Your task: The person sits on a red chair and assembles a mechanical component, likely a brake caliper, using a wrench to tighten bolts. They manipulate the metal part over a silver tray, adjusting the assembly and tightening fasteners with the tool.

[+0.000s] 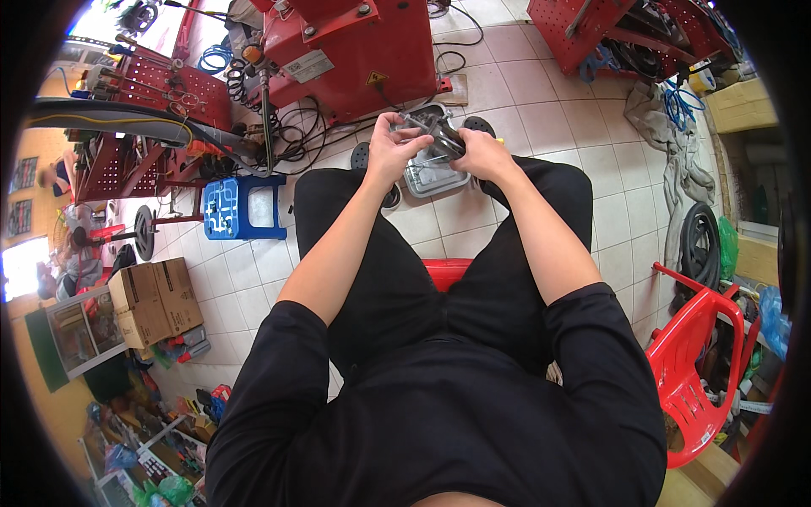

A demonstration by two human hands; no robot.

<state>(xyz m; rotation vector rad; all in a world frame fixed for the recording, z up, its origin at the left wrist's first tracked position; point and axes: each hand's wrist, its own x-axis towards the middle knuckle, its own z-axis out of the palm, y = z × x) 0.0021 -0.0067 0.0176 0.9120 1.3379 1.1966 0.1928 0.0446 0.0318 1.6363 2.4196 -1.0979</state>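
Note:
I sit with my knees apart over a grey metal tray (438, 184) on the floor, with loose small parts inside that are too small to name. Above the tray, my right hand (485, 155) is closed around a dark, rounded metal part (448, 140). My left hand (394, 152) faces it from the other side, its thumb and fingers drawn together at the part's near end. Whatever sits between those left fingertips is too small to make out.
Ahead stands a large red machine (355, 63), with black cables on the tiles. A blue plastic stool (245, 207) and cardboard boxes (156, 300) are at left. To the right are a red plastic chair (697, 380), black tyres (699, 245) and a red perforated rack (583, 34).

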